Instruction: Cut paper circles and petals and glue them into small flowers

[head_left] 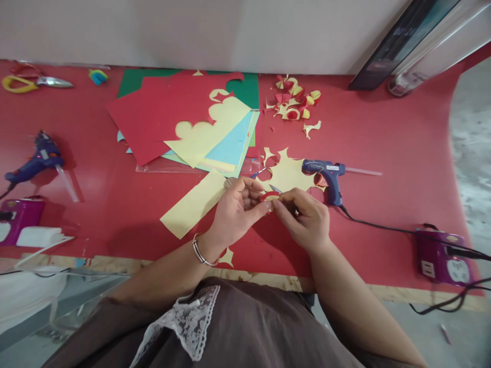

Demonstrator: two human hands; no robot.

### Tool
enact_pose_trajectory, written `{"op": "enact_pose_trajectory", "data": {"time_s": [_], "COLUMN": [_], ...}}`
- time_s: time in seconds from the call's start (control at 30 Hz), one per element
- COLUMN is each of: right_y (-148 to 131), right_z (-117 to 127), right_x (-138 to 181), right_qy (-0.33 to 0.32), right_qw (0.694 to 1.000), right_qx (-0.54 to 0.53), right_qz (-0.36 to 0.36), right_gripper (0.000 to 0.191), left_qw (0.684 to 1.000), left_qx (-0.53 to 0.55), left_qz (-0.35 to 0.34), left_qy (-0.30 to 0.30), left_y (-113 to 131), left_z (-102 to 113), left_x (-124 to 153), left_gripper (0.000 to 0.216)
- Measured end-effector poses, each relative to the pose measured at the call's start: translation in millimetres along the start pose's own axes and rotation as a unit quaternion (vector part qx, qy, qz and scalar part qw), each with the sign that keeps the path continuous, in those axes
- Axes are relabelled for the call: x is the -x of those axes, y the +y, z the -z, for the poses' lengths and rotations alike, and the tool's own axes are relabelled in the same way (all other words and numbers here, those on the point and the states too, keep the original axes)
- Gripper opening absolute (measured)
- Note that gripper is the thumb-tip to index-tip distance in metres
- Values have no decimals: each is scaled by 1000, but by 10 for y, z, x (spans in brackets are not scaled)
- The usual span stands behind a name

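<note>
My left hand (238, 209) and my right hand (303, 217) meet above the red table, both pinching a small red and yellow paper piece (269, 197) between fingertips. A silver bangle sits on my left wrist. Just beyond the fingers lies a jagged yellow paper cutout (286, 174). A small tool with a blue handle (260, 173) pokes out near my left fingers. A blue glue gun (326, 176) lies right of the cutout, close to my right hand. A yellow paper strip (194, 204) lies left of my left hand.
A stack of red, yellow, blue and green sheets (192, 122) lies further back. Folded paper petals (293, 102) are piled at back right. A second glue gun (36, 161), yellow-handled scissors (30, 83) and purple power strips (443, 253) sit at the sides.
</note>
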State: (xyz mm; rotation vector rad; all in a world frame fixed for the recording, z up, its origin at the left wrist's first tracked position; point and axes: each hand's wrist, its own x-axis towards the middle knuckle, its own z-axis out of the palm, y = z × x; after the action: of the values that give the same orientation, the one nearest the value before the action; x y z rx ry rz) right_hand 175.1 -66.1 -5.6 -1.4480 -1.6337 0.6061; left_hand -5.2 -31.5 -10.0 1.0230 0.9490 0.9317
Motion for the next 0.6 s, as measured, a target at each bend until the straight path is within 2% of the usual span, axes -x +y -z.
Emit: {"op": "enact_pose_trajectory", "data": {"time_s": [0.13, 0.37, 0.5, 0.6], "right_y": [7, 27, 22, 17], "right_z": [3, 14, 31, 46], "right_x": [4, 11, 10, 1], "right_qy": [-2, -9, -8, 1], "right_qw": [1000, 1000, 1000, 999], "right_qx": [-4, -13, -18, -35], "right_qz": [9, 17, -8, -22], "right_gripper": [20, 17, 25, 25], "left_qw": [1000, 999, 999, 996], "left_qx": [-1, 17, -10, -32], "left_qz": [2, 21, 1, -39], "left_qy": [6, -20, -43, -74], "left_y": [8, 27, -23, -35], "left_z": [-13, 17, 56, 83], "left_x": [3, -52, -70, -69], "left_gripper": [41, 41, 35, 32]}}
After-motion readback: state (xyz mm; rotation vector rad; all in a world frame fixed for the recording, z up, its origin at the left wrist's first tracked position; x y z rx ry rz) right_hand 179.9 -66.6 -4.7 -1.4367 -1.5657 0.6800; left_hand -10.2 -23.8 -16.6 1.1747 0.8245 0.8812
